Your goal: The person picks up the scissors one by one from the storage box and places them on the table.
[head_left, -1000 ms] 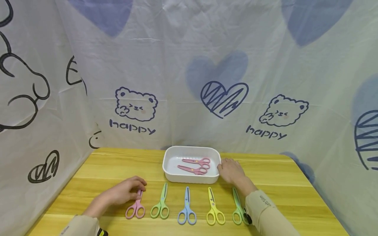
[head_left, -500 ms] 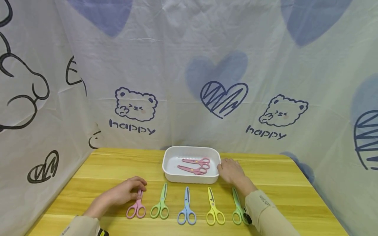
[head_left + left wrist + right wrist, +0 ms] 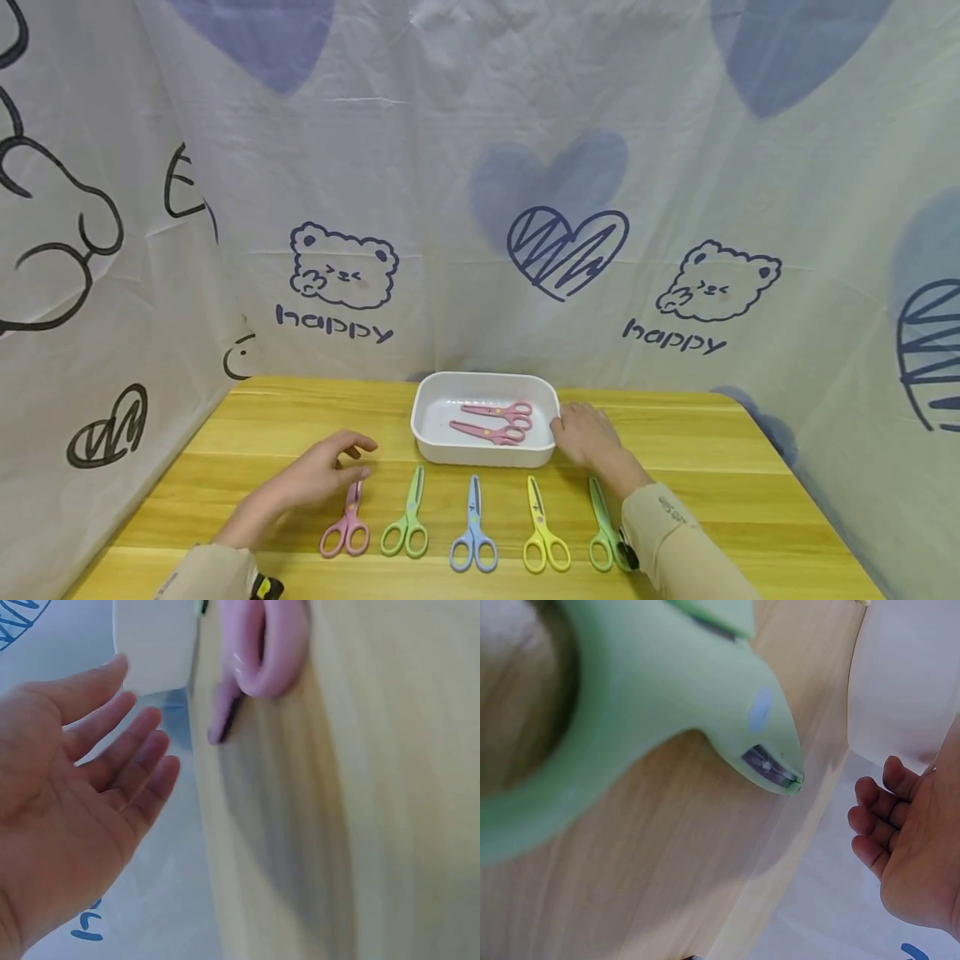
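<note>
Raised since the earlier frame, the left hand (image 3: 318, 475) spreads its fingers near smooth pink plastic scissors with looped handles (image 3: 347, 527), lying on the streaky yellow wood-grain table (image 3: 682, 429); the right hand (image 3: 590, 435), fingers loosely bent, touches the round-cornered glossy white tray (image 3: 483, 455) holding two slim pink pairs (image 3: 489, 432).

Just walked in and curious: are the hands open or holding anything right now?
Left hand: open, holding nothing, over the nearest pink scissors.
Right hand: open, fingers loosely bent, at the box's right end.

Pink scissors (image 3: 241, 652) glossy plastic; tray (image 3: 483, 455) smooth plastic; tabletop (image 3: 712, 446) wood-grained.
</note>
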Tool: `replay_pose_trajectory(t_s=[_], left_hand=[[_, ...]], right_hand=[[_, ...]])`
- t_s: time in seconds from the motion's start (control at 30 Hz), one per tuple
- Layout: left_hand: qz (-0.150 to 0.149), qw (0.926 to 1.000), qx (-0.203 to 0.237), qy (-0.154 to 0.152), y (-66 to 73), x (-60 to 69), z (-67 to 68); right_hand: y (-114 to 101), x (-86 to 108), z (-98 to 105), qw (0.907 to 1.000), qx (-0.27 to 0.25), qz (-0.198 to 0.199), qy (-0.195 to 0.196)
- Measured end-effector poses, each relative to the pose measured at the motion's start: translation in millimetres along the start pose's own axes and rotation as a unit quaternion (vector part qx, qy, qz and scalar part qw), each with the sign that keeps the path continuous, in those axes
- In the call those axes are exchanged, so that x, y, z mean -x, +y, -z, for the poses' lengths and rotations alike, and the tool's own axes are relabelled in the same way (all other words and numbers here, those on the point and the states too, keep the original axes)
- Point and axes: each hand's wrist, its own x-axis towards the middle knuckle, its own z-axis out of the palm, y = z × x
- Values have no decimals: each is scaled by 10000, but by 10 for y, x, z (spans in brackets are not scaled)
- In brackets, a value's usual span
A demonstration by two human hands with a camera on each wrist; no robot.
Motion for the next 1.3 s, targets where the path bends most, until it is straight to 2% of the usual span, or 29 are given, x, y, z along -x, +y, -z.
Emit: replay_pose_trajectory(t_s=[0.2, 0.4, 0.57, 0.63, 0.73, 0.9, 1.17, 1.3], left_hand=[[67, 9981, 204, 575, 124, -153, -40], [32, 9958, 481, 775, 229, -334, -96], [-178, 9945, 577, 857, 288, -493, -170], [-235, 9944, 589, 848, 307, -556, -195], [-166, 9947, 571, 835, 331, -654, -228], [-277, 9954, 577, 714, 356, -829, -267], [-339, 9967, 656, 346, 431, -1094, -341], [-512, 9973, 526, 73, 456, -1221, -410]], right_hand=[[12, 3, -3, 10000, -17, -11, -20], [8, 19, 1, 10000, 28, 53, 27], [4, 16, -20, 10000, 1, 39, 62], [-1, 15, -25, 10000, -28, 14, 48], [-4, 13, -18, 10000, -53, 7, 43], [-5, 7, -20, 10000, -71, -39, -13], [-4, 7, -12, 9999, -81, -63, -51], [-1, 10, -2, 9999, -111, -72, -66]])
